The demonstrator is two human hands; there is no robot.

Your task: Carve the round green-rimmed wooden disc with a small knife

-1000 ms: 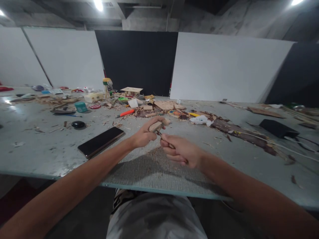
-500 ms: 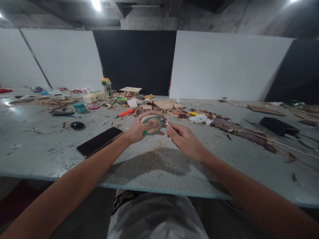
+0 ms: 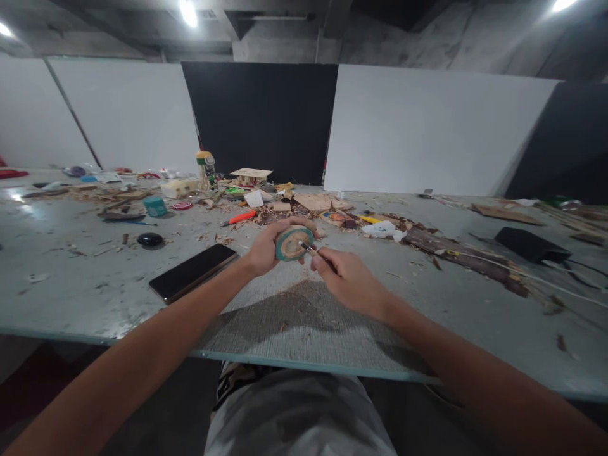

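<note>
my left hand (image 3: 266, 247) grips a round, teal-rimmed wooden disc (image 3: 291, 244), tilted; my right (image 3: 349, 275), palm inward, pinches a slim metal-tipped tool (image 3: 311, 250) against it.

We see a dim room lit by ceiling lamps (image 3: 189, 12), with glare on the worktop (image 3: 95, 304) at left and soft shadows beneath the hands; wide-angle distortion stretches the edges, and fine detail looks soft.

- The round wood piece (image 3: 287, 247) is blue-green at its edge and tan inside, tipped up in the middle.
- The thin tool (image 3: 308, 248) has a shiny end. It slants, with its tip at the tan part.
</note>
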